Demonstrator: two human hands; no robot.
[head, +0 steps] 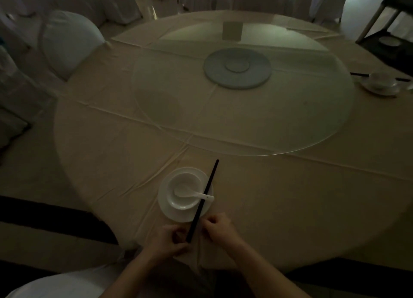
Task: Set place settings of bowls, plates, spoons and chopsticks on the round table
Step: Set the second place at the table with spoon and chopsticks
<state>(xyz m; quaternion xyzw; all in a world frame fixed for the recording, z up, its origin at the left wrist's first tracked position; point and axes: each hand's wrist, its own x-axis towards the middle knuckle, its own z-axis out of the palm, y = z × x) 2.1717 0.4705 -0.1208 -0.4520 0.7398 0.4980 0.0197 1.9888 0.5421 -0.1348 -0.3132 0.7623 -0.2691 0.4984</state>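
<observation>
On the near edge of the round table stands a white plate with a white bowl on it. A white spoon lies in the bowl, handle pointing right. Black chopsticks lie across the plate's right rim, tips pointing away from me. My left hand and my right hand pinch the chopsticks' near end from either side. A second setting, a plate with a bowl and chopsticks, sits at the far right edge.
A glass turntable on a grey base covers the table's middle, with a white card at its far side. White-covered chairs ring the table. A dark cart with a dish stands at the top right.
</observation>
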